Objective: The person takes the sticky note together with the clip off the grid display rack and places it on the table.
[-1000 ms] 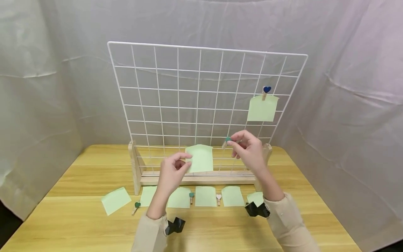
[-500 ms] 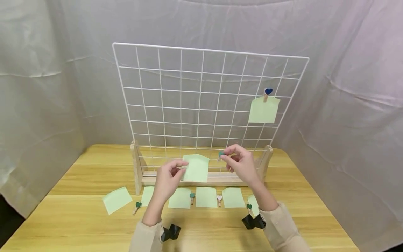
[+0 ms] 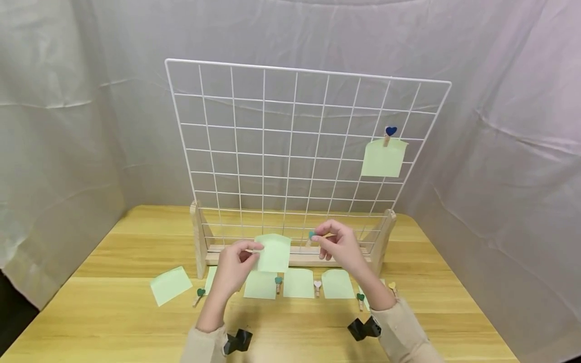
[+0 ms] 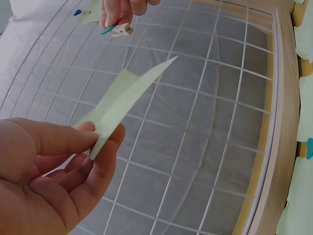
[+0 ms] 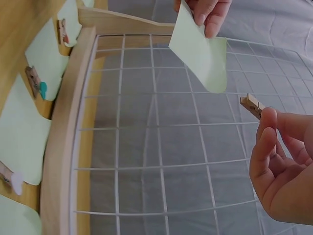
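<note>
My left hand pinches a pale green sticky note by its left edge, in front of the lower part of the white wire grid. The left wrist view shows this note bent between thumb and fingers. To its right, my right hand pinches a small wooden clothespin with a teal heart. The clothespin and the held note are apart. Higher on the grid's right side hangs another green note, clipped by a clothespin with a dark blue heart.
A wooden stand supports the grid on the wood-grain table. Before it lie several green notes and heart clothespins, including a white one and a yellow one. Grey cloth surrounds the table.
Both hands have moved down and left, carrying the note and the clothespin lower before the grid. As the right arm shifted, a green-heart and a yellow-heart clothespin came into view on the table.
</note>
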Demonstrator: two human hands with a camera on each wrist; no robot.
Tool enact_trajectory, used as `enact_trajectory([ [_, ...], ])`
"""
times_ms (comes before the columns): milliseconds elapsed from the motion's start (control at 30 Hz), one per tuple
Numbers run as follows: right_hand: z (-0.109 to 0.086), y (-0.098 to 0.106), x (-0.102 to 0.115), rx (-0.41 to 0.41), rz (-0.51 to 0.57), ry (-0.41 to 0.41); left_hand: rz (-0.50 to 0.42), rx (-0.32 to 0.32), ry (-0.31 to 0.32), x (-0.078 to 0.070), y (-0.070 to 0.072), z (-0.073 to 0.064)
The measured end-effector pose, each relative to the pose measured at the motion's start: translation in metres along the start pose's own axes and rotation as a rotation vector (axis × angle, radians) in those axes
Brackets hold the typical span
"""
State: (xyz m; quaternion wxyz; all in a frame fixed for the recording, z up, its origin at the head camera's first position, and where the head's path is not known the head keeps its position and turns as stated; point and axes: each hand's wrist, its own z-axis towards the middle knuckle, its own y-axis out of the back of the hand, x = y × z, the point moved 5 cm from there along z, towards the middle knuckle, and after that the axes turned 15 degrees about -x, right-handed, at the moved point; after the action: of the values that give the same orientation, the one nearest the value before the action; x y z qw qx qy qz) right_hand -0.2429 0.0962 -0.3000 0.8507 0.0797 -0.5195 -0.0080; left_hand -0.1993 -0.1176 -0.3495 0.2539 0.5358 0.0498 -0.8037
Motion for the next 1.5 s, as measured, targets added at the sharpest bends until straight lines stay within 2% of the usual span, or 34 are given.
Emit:
enact_trajectory([
  [200,-0.005,-0.006,-0.014,0.041,0.006,-0.059,0.061,0.018,0.011,0.009,0.006,0.0],
  [433,-0.006,-0.008,-0.055,0.076,-0.002,-0.15,0.089,0.055,0.038,0.015,0.012,-0.001],
  [700,-0.012,-0.018,-0.067,0.136,0.029,-0.16,0.03,0.203,0.003,0.026,0.019,-0.005],
  [967,-0.019,-0.028,-0.077,0.198,0.027,-0.171,0.041,0.284,0.022,0.036,0.027,-0.007],
  [1200,-0.023,-0.035,-0.086,0.232,0.012,-0.206,-0.008,0.412,0.057,0.044,0.032,-0.01],
  [1400,-0.029,-0.041,-0.092,0.281,-0.003,-0.236,-0.038,0.476,0.123,0.055,0.032,-0.017],
  [1500,-0.033,-0.044,-0.098,0.295,0.003,-0.257,-0.046,0.487,0.16,0.061,0.032,-0.021],
])
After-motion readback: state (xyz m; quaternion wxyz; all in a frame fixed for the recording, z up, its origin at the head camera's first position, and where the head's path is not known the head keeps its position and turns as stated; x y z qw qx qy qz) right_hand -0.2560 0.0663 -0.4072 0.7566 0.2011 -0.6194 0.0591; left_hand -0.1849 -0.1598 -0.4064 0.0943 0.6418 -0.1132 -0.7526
